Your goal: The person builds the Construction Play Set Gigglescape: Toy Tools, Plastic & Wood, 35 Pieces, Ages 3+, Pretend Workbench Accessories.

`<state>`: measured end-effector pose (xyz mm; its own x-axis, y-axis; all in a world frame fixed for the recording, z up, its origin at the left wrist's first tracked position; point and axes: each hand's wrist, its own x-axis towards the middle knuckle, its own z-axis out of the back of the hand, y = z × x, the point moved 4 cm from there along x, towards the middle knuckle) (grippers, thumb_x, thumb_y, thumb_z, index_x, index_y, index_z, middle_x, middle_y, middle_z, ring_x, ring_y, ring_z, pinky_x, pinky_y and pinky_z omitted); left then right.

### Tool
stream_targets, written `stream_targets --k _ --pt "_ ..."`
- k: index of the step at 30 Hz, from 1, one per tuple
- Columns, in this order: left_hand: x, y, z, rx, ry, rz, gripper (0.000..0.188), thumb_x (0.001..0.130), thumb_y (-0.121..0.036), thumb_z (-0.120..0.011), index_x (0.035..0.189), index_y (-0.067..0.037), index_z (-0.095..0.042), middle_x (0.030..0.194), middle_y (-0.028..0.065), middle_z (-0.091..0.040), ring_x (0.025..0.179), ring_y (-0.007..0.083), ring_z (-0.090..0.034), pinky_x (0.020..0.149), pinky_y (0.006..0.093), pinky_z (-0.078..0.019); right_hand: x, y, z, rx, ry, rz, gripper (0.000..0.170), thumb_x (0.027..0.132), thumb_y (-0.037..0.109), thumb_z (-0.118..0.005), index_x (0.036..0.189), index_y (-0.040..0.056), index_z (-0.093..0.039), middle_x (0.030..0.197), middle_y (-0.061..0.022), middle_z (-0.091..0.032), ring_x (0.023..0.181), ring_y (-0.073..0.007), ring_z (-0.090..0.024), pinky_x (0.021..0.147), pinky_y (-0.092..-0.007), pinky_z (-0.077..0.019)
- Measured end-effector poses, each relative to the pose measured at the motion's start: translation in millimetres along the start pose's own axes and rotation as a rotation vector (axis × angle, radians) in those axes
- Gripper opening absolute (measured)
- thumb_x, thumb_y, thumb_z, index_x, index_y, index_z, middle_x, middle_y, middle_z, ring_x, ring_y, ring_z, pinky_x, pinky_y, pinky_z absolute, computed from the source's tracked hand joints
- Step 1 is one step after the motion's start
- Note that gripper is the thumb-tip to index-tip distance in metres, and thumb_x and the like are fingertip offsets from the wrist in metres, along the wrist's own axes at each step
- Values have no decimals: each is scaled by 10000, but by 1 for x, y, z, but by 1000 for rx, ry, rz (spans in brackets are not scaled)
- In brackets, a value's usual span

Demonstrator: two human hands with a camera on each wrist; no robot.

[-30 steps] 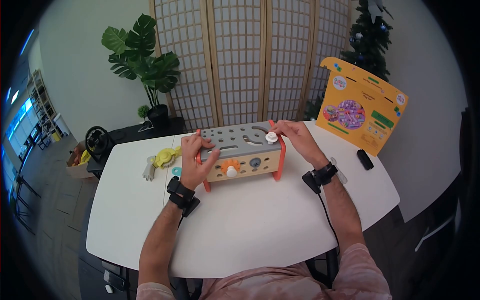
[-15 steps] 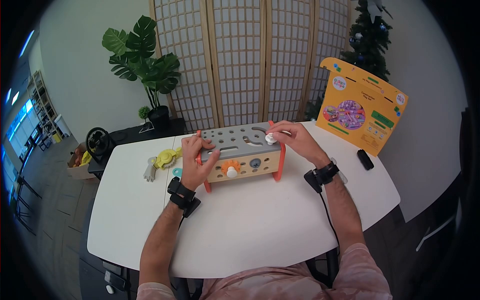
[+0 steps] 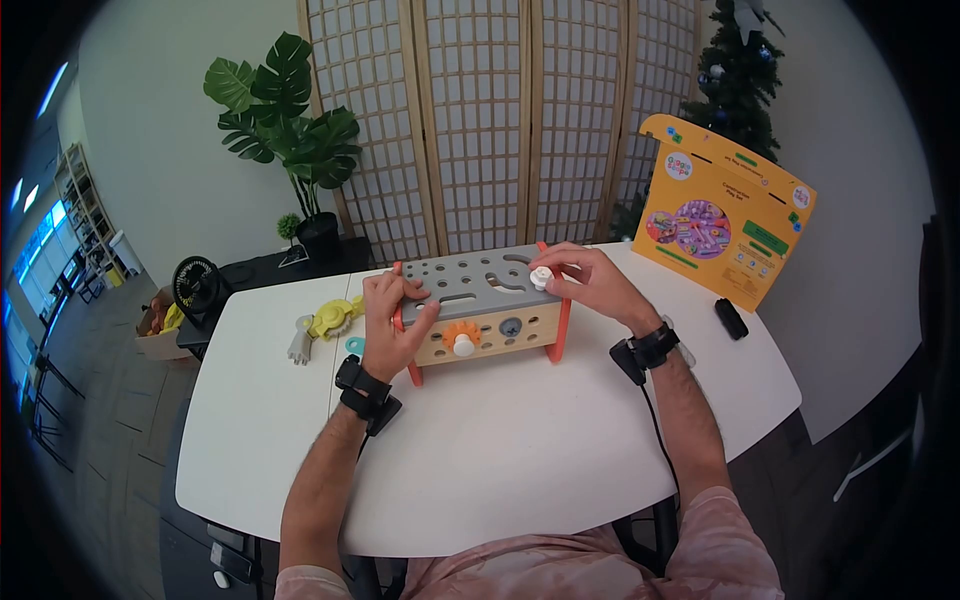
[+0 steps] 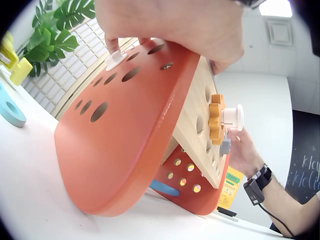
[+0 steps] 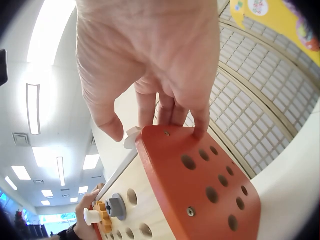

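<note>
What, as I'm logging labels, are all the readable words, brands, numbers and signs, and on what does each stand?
"Construction Play Set": on the yellow cardboard box.
Round white logos on that box: too blurred to read surely.
Green panels there: print too small to read.
White lettering on the dark wall surface: cut off by the frame, unclear.
Grey-topped wooden toy workbench with orange-red ends: no readable text.

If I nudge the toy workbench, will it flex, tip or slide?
The toy workbench likely feels stiff: its red end panel looks thick and has screws in it. It seems unlikely to tip under a light nudge, standing on two wide ends. It might slide, though, since the white tabletop looks smooth.
</note>
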<state>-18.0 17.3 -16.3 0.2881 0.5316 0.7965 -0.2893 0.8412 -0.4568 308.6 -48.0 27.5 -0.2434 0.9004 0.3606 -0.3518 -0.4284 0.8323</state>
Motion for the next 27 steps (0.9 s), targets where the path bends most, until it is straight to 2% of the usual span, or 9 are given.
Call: stream_targets --k 5,16,24,27 --pt "0 -2 0 5 -9 -4 202 879 -142 -848 966 -45 -694 1055 67 -643 1131 290 -484 1058 429 -417 1 -4 2 21 15 -2 294 986 50 -781 1279 30 -764 1349 -65 -649 1344 -182 -606 1256 -388 -459" --pt "0 -2 0 11 -7 -7 201 878 -144 -847 968 -48 -696 1049 68 -652 1122 288 -477 1038 434 -408 2 -6 0 61 -38 2 201 957 94 -851 1117 34 -746 1245 -52 -694 1257 -165 -657 1241 -396 -468" --pt "0 -2 0 -15 1 24 199 876 -138 -845 976 -37 -705 1040 77 -645 1172 307 -492 1141 457 -395 3 -7 -1 49 -59 23 181 932 63 -866 1041 39 -723 1216 -53 -702 1258 -167 -659 1253 -410 -461" --pt "0 -2 0 -4 1 18 192 875 -131 -842 974 -39 -705 1038 74 -643 1167 303 -493 1144 455 -398 4 -8 -2 40 -70 14 188 919 57 -877 1022 36 -721 1200 -48 -705 1293 -181 -653 1252 -417 -464"
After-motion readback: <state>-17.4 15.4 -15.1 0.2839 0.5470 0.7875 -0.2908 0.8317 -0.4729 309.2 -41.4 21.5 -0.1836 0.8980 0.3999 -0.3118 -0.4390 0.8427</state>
